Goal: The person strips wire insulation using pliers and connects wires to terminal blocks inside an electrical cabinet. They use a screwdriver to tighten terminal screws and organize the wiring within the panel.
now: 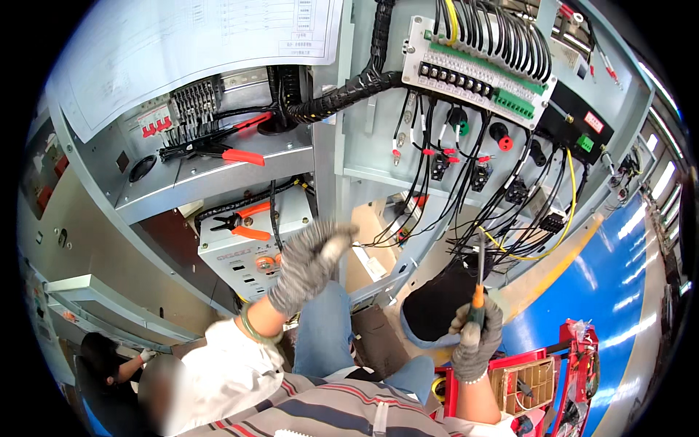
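In my right hand [477,339], gloved in grey, is a screwdriver [477,302] with an orange and dark green handle, its shaft pointing up toward the hanging wires. My left hand [309,262], also gloved, has its fingers pinched together and slightly blurred. A thin black wire [386,242] runs to its fingertips from the bundle hanging under the terminal board [480,73]. Loose black wires [466,240], some with red-tipped ends, dangle in the open cabinet between and above my hands. A yellow wire [571,204] loops down at their right.
Orange-handled wire strippers [244,226] lie on a light grey box [255,251]. Red-handled pliers [240,155] rest on the metal shelf [240,171] under a large paper drawing [196,51]. A red tool cart [575,357] stands right; another person [109,371] is lower left.
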`<state>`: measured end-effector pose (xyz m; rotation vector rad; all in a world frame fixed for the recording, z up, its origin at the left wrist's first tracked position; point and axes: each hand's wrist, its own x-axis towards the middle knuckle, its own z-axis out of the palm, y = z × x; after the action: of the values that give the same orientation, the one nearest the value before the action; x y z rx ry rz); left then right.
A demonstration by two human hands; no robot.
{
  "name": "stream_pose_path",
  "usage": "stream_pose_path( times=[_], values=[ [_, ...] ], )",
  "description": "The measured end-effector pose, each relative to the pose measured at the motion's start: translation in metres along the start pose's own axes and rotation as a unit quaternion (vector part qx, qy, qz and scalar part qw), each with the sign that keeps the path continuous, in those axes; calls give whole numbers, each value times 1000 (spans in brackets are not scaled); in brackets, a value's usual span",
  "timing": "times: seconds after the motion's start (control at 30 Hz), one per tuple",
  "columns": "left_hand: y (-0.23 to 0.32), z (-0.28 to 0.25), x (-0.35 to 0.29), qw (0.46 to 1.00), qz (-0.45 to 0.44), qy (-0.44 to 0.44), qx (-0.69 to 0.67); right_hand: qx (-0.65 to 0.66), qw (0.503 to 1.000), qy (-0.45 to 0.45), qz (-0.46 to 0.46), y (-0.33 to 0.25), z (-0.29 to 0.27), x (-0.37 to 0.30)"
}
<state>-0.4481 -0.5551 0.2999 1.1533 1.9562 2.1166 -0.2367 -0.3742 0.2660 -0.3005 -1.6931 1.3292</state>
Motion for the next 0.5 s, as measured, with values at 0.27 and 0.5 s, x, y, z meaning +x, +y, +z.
stream_pose_path(
  times=[0.27,0.5],
  values=[
    [46,6,90,941,303,26,148,-20,996,-64,63,-82,-7,43],
    [44,4,122,868,421,26,261,-281,908,77,-300,-137,-12,60]
  ],
)
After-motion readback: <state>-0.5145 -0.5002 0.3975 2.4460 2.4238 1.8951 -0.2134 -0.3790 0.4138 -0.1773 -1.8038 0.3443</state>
